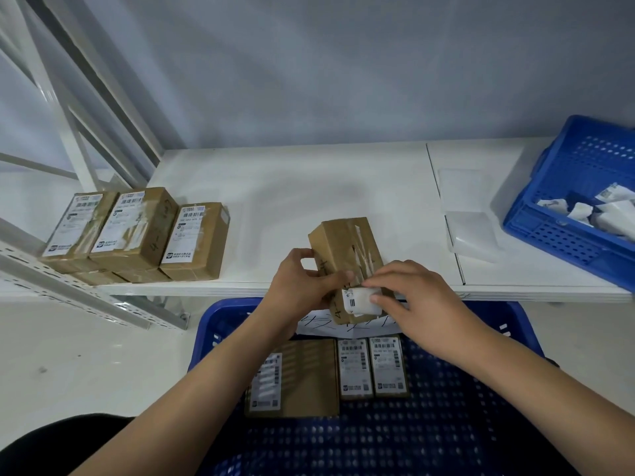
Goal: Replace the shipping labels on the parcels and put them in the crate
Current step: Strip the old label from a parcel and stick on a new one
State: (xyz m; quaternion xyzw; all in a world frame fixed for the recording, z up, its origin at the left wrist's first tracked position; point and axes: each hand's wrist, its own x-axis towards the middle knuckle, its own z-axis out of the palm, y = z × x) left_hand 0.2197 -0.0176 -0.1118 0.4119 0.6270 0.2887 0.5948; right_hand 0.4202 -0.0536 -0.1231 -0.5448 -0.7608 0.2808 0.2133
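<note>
Near crate [220, 324]: three labelled parcels [354, 369]. Left hand [302, 286] grips parcel [343, 245]; right hand [417, 297] pinches label [360, 300].

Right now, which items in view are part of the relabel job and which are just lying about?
In the job:
- held parcel, gripped by left hand
- peeled label, pinched by right hand
- three waiting parcels on the table
- near crate holding labelled parcels
- tilted crate of crumpled labels

Lying about:
- clear plastic sheets
- metal shelf frame
</note>
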